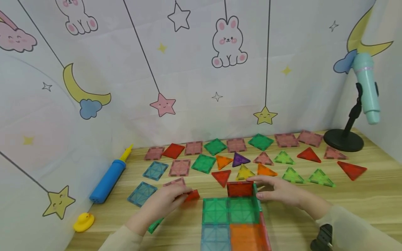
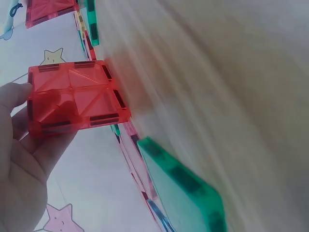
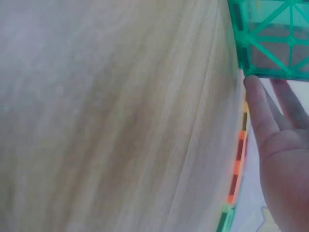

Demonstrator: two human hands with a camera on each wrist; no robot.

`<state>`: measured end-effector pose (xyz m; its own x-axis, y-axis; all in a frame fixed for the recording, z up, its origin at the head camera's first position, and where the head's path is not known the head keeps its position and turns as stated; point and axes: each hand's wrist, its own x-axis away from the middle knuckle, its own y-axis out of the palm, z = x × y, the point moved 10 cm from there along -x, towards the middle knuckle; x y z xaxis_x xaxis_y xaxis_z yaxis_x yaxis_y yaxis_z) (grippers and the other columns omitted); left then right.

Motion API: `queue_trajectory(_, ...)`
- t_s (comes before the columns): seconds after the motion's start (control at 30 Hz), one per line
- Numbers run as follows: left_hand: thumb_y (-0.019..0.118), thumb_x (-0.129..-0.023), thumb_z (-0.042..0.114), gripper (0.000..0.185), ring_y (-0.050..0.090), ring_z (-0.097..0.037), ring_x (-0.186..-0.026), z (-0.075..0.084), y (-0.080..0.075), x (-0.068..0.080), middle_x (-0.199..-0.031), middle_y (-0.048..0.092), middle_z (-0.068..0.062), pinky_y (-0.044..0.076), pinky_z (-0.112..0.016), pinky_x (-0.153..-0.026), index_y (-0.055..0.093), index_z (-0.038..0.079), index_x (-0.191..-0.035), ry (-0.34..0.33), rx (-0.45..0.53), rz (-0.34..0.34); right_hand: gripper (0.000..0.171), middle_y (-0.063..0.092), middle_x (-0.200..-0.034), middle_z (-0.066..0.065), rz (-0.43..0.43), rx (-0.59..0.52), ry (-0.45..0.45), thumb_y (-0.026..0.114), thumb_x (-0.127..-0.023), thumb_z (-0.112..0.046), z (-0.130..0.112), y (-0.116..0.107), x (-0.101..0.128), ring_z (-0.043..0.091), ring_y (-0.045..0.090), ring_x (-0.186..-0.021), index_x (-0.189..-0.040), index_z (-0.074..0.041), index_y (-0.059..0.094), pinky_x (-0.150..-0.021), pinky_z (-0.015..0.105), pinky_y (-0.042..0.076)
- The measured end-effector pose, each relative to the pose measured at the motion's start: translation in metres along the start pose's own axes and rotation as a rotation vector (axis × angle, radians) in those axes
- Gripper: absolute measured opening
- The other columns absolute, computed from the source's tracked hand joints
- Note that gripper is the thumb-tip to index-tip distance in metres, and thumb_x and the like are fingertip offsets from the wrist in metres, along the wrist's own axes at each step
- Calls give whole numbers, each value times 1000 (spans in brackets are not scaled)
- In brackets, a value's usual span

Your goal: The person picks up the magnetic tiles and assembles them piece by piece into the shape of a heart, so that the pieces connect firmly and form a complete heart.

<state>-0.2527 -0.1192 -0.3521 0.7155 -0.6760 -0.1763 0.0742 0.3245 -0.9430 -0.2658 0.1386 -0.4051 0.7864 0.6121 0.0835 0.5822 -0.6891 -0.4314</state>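
the left hand (image 1: 164,204) has its grip on a red square (image 2: 77,99), left of the flat green squares (image 1: 215,211) on the tabletop (image 1: 182,238). the right hand (image 1: 282,190) has a loose grip, its fingers touching the green wall (image 1: 257,199). a red wall (image 1: 240,189) stands beside that.

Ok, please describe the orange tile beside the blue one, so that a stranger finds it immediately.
On the wooden table, find two green tiles lying flat near the right hand. On their near side lie a blue tile and, right of it, the orange tile, along an upright red tile. Of these four flat tiles, only it is orange.
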Motion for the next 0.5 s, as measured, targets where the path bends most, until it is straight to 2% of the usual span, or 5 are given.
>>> queue_trajectory(0.07, 62, -90, 8, 22, 62, -15, -100, 0, 0, -5, -104, 67, 2, 50, -32, -83, 68, 12, -111, 0, -14, 17, 51, 40, -139, 24, 1, 5, -10, 55, -95, -27, -1, 0, 0, 44, 40, -123, -141, -10, 42, -93, 57, 37)
queue_trajectory(0.2, 59, -93, 9, 26, 61, -15, -100, 1, 4, -18, -109, 66, 1, 50, -31, -83, 66, 13, -117, -7, -12, 10, 50, 41, -138, 23, 3, 3, -13, 56, -95, -26, 0, 1, -1, 43, 41, -122, -140, -11, 43, -93, 57, 37)
queue_trajectory(0.5, 54, -95, 12, 26, 61, -17, -102, 21, 17, -53, -112, 65, -1, 49, -32, -84, 64, 13, -119, 25, 50, -5, 49, 39, -139, 23, 5, 7, -9, 55, -95, -27, 1, 0, -1, 43, 40, -123, -141, -11, 42, -93, 56, 38)
